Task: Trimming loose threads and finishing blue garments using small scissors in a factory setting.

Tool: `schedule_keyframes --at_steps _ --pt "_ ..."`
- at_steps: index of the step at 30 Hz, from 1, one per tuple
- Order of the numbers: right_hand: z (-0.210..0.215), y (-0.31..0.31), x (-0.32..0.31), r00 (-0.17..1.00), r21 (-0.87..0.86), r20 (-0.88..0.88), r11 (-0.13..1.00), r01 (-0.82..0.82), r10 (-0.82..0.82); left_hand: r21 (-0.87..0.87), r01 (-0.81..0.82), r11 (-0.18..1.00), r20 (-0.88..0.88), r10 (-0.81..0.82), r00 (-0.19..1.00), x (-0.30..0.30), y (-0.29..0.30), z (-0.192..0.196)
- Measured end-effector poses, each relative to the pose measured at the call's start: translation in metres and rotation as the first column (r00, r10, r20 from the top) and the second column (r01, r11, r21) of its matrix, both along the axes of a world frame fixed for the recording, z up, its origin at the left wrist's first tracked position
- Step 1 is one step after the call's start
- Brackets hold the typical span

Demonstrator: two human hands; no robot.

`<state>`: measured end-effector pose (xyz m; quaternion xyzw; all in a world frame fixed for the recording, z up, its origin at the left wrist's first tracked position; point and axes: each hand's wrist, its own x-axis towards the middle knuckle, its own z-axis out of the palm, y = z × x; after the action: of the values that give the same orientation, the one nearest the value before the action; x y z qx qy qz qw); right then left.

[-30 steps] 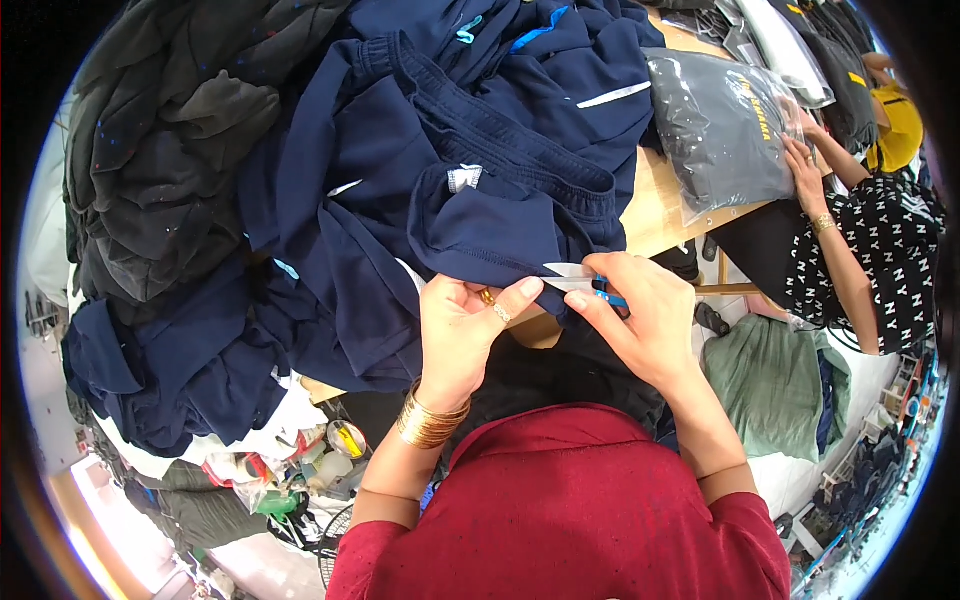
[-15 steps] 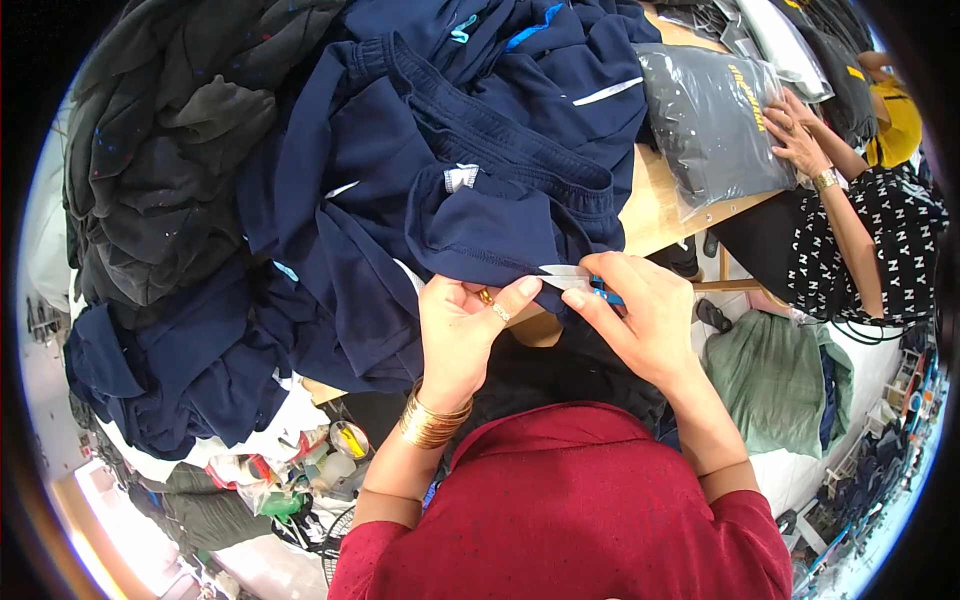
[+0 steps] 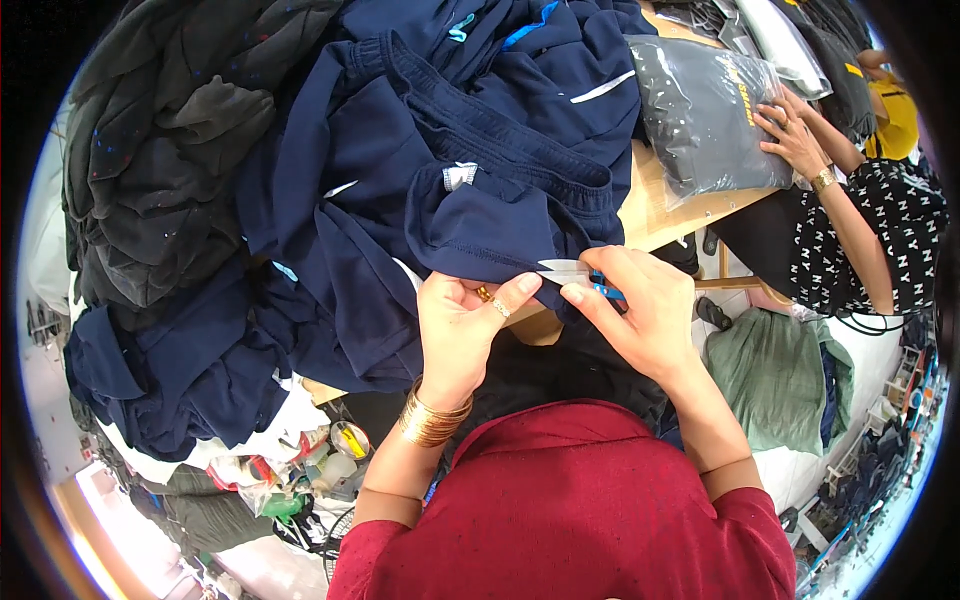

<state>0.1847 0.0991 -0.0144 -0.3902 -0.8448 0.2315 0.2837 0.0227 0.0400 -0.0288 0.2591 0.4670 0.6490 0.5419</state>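
Note:
A navy blue garment [image 3: 480, 215] lies on top of a heap of navy clothes at the table's near edge. My left hand [image 3: 462, 325] pinches its hem between thumb and fingers, gold bangles on the wrist. My right hand [image 3: 640, 310] holds small thread snips [image 3: 572, 270] with a blue handle, their metal blades touching the hem right next to my left thumb.
Dark grey garments [image 3: 170, 150] are piled at the left. Another person [image 3: 860, 220] at the right presses both hands on a plastic-bagged dark garment [image 3: 700, 115] on the wooden table [image 3: 650, 205]. Green cloth [image 3: 775, 365] and clutter lie on the floor below.
My hands stay at the hem with little movement. The other person's hands have shifted on the bagged garment at the right.

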Motion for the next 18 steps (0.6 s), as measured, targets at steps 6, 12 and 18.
schedule_keyframes --at_steps 6,12,18 --pt "-0.0005 0.0007 -0.0007 1.000 0.029 -0.020 1.000 -0.007 0.008 0.016 -0.027 1.000 -0.068 0.028 0.997 -0.0016 -0.0011 -0.0033" --pt "-0.0011 0.0015 0.0006 1.000 0.072 0.008 0.997 -0.024 0.023 0.013 -0.006 1.000 -0.111 0.007 0.994 -0.0024 -0.0020 -0.0043" --pt "-0.0027 0.0020 0.0006 1.000 0.084 -0.008 0.996 -0.030 0.030 0.031 -0.009 0.999 -0.097 0.012 0.995 -0.0024 -0.0021 -0.0039"
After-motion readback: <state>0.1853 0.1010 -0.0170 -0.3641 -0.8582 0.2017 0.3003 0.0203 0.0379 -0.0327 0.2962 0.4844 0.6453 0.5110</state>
